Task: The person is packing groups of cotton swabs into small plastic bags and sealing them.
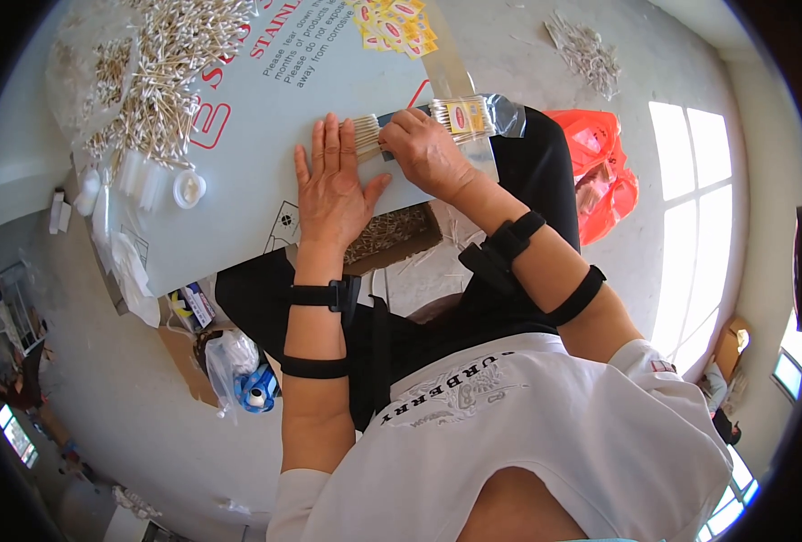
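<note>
My left hand [333, 194] lies flat on the pale, printed table covering, fingers stretched out. Beside its fingertips is a neat row of cotton swabs [363, 128], partly under the hand's edge. My right hand [426, 155] is closed at the right end of this row, fingers curled down over a dark strip [387, 118]. What it pinches is hidden. Just right of its knuckles, at the table's edge, a flat pack of cotton swabs [461, 117] with a yellow label lies in clear film.
Loose cotton swabs [162, 77] are heaped at the far left, near a round white container [189, 189]. Yellow labels [396, 25] lie at the back. Below the table edge stands a cardboard box [419, 237] of swabs. A red plastic bag [604, 172] sits on the floor at right.
</note>
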A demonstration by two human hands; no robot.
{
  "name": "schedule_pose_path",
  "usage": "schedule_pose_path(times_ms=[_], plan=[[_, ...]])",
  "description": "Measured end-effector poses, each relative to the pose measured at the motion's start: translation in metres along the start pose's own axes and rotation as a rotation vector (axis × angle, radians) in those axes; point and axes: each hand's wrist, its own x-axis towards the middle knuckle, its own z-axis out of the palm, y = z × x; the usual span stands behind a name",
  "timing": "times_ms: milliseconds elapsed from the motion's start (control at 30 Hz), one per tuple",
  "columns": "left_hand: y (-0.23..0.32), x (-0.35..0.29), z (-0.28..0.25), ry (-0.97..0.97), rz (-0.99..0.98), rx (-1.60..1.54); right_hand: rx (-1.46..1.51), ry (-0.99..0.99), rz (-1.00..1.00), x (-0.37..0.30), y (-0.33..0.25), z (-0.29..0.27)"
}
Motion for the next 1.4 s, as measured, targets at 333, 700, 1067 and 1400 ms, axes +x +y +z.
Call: schedule_pose_path(times_ms=[333,700,1067,1400], plan=[[0.001,-0.001,0.001,0.036,0.001,-0.007,0.003,-0.099,0.005,0.005,0.002,-0.008],[-0.002,-0.001,0.004,0.067,0.018,0.004,-0.102,-0.299,-0.03,0.015,0.008,-0.018],[-0.003,-0.003,0.006,0.08,0.031,-0.018,-0.103,-0.428,0.038,0.02,0.008,-0.015],[0.001,-0.001,0.003,0.038,-0.015,-0.003,-0.031,-0.15,-0.13,-0.005,0.006,-0.014]])
